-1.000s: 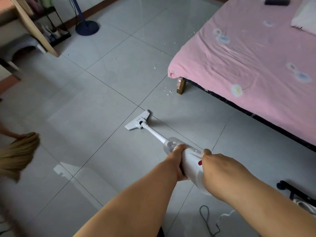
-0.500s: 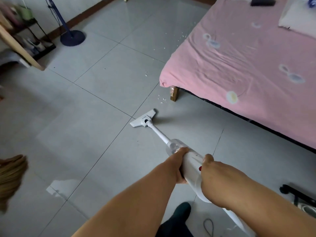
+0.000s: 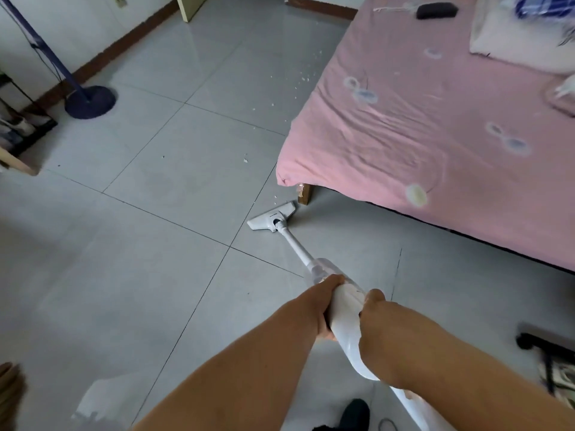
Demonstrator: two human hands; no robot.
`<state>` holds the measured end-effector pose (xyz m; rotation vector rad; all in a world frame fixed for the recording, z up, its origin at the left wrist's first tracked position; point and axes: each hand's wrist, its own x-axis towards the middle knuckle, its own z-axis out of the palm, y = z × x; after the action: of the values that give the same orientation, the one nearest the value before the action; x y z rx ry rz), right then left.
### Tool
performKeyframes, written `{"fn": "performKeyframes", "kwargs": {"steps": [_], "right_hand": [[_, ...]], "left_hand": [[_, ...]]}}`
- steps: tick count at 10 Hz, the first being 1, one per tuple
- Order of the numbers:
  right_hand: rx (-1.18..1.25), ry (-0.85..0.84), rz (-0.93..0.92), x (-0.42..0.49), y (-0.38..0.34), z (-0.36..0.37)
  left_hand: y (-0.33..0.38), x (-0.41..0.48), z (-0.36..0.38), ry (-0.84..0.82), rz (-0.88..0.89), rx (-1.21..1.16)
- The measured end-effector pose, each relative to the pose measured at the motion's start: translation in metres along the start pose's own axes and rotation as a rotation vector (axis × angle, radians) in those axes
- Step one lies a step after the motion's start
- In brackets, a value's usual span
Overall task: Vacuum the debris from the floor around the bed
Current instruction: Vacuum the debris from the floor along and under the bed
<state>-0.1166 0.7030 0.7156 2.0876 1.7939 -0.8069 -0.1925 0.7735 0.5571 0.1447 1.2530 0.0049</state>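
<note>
I hold a white stick vacuum [image 3: 345, 309] with both hands. My left hand [image 3: 320, 303] grips the left side of its body, my right hand [image 3: 378, 318] grips the right side. Its thin tube runs forward to the flat floor head [image 3: 271, 216], which rests on the grey tiles right beside the wooden bed leg [image 3: 304, 194]. White debris crumbs [image 3: 275, 198] lie just ahead of the head, and more crumbs [image 3: 303, 77] are scattered along the bed's left side. The bed [image 3: 435, 126] has a pink sheet.
A blue fan stand base [image 3: 90, 102] sits at the left wall, next to a black shoe rack [image 3: 18, 129]. A dark wheeled frame [image 3: 547, 353] is at the lower right. A cord [image 3: 387, 424] and my dark shoe [image 3: 354, 410] lie near the bottom edge.
The vacuum head has slid forward and right, from the open tile to the bed leg, reaching the crumbs there. My view has shifted forward; the broom-like thing at left is nearly out of frame.
</note>
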Motion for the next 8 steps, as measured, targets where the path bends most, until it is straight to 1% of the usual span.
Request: {"fn": "performKeyframes", "kwargs": {"steps": [1, 2, 4, 6, 7, 8], "right_hand": [[0.067, 0.008, 0.023, 0.016, -0.035, -0.004], [0.124, -0.028, 0.082, 0.032, -0.065, -0.007], [0.215, -0.069, 0.185, 0.05, -0.112, -0.005], [0.187, -0.05, 0.198, 0.03, -0.133, 0.008], [0.145, -0.029, 0.188, 0.018, -0.145, 0.012], [0.147, -0.019, 0.194, 0.003, -0.161, 0.02]], "left_hand": [[0.025, -0.005, -0.03, 0.002, -0.019, 0.067], [0.047, -0.01, -0.057, 0.022, -0.046, 0.124], [0.07, -0.015, -0.1, 0.045, -0.057, 0.203], [0.054, -0.03, -0.118, 0.029, -0.071, 0.267], [0.039, -0.044, -0.127, 0.026, -0.073, 0.231], [0.025, -0.056, -0.141, 0.085, -0.068, 0.278]]}}
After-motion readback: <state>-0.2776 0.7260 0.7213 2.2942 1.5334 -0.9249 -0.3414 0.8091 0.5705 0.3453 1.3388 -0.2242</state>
